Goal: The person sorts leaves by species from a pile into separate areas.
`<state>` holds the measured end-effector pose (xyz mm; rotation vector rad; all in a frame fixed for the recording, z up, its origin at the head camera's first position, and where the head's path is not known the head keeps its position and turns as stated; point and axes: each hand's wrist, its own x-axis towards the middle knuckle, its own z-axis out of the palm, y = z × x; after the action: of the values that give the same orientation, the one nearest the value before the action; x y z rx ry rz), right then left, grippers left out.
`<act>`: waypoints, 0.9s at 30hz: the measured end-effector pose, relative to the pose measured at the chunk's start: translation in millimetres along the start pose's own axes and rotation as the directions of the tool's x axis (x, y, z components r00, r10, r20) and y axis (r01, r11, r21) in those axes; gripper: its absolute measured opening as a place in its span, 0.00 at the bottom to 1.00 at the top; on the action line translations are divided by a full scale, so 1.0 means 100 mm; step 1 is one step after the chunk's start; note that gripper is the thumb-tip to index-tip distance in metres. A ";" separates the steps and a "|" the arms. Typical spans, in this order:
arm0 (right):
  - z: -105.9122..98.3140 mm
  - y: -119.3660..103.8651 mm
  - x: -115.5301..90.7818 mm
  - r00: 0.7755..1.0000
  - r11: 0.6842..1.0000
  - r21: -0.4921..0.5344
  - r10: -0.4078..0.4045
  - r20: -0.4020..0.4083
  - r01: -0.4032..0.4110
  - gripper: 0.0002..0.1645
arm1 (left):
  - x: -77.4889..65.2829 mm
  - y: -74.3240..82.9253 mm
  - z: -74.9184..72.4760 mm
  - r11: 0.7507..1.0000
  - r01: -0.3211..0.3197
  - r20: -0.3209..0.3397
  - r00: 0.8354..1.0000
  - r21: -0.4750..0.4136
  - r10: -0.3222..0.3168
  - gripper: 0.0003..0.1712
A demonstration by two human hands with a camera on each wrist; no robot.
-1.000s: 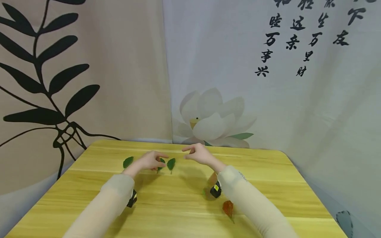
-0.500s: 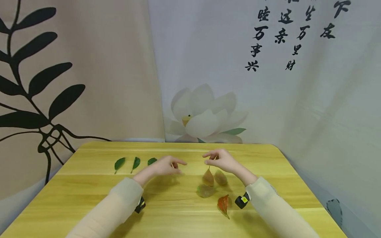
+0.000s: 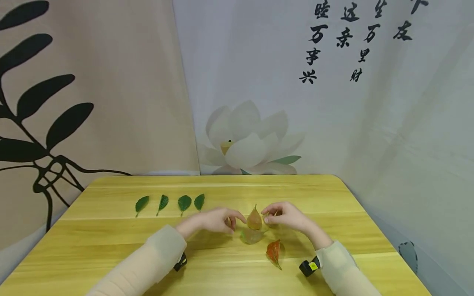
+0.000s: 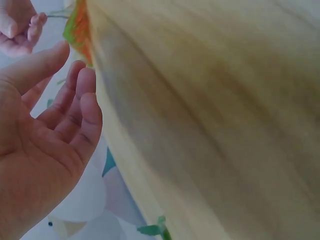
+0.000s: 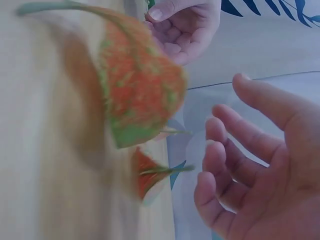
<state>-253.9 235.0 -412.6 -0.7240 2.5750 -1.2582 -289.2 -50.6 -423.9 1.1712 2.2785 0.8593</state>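
Observation:
In the head view my left hand (image 3: 218,220), fingers loosely bent, reaches in from the left. Its index fingertip points at an upright yellow-orange lantern-shaped papery husk (image 3: 254,219). On the husk's other side is my right hand (image 3: 286,216), partly covering another dull yellow husk. A pale greenish husk (image 3: 251,237) lies just nearer, and an orange-red husk (image 3: 273,251) with a stem lies closest to me. From the right wrist, a green-and-orange husk (image 5: 142,82) looms large, apart from the relaxed right fingers (image 5: 220,160). The left wrist view shows the left palm (image 4: 50,130) holding nothing.
Several green leaves (image 3: 184,203) form a row along the far left part of the wooden table (image 3: 111,246). Behind the table's far edge hangs a printed cloth (image 3: 148,82) with a lotus and writing.
Both hands have come down from the far side toward the husks and moved rightward. The row of green leaves, partly covered before, is now uncovered. The head view has turned slightly right.

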 end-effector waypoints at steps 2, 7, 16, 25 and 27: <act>0.01 0.03 -0.08 1.000 1.000 0.011 0.005 0.009 -0.005 0.19 | 0.02 0.00 0.03 1.000 -0.005 0.018 1.000 0.004 0.005 0.26; 0.02 0.09 -0.27 0.999 0.997 0.065 0.028 0.019 -0.029 0.18 | 0.08 0.01 0.09 0.999 -0.016 0.044 0.999 0.039 0.015 0.26; 0.10 0.18 -0.45 0.991 0.952 0.283 0.089 0.101 -0.114 0.23 | 0.13 0.03 0.16 0.996 -0.035 0.048 0.998 0.082 0.032 0.25; 0.17 0.23 -0.52 0.969 0.930 0.325 0.100 0.225 -0.172 0.24 | 0.19 0.06 0.19 0.990 -0.026 0.054 0.998 0.141 0.018 0.25; 0.17 0.25 -0.53 0.968 0.931 0.322 0.099 0.231 -0.172 0.23 | 0.22 0.06 0.20 0.989 -0.020 0.057 0.998 0.147 0.012 0.25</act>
<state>-209.7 262.6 -445.0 -0.5627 2.1226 -1.4440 -285.0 -23.1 -435.9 1.2621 2.3226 0.6650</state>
